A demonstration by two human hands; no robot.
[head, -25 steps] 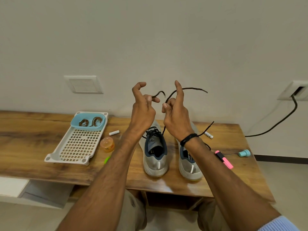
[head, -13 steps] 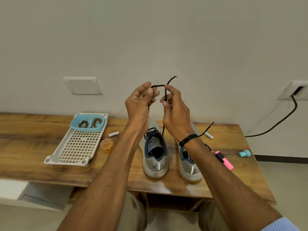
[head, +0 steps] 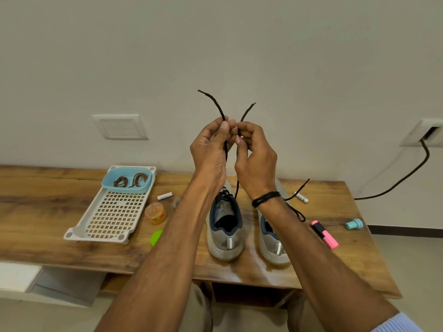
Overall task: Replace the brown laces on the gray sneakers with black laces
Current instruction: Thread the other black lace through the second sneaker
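Two gray sneakers stand side by side on the wooden table (head: 36,207), heels toward me: the left sneaker (head: 225,236) and the right sneaker (head: 273,245). A black lace (head: 236,185) runs up from the left sneaker. My left hand (head: 211,149) pinches one end of it and my right hand (head: 254,156) pinches the other, both raised above the shoes, with the two tips sticking up past my fingers. The right sneaker's black lace (head: 297,212) trails loose over the table. The brown laces (head: 130,181) lie coiled in a blue bowl (head: 106,184).
The blue bowl sits on a white perforated tray (head: 96,226) at the left. An orange jar (head: 155,213), a green lid (head: 156,237), two small white batteries (head: 165,195), a pink highlighter (head: 326,234) and a teal cap (head: 354,223) lie around the shoes. A black cable (head: 407,174) hangs from the wall socket.
My hands came together and rose; the lace ends, earlier crossed and curling sideways, now stand upright, one pinched in each hand.
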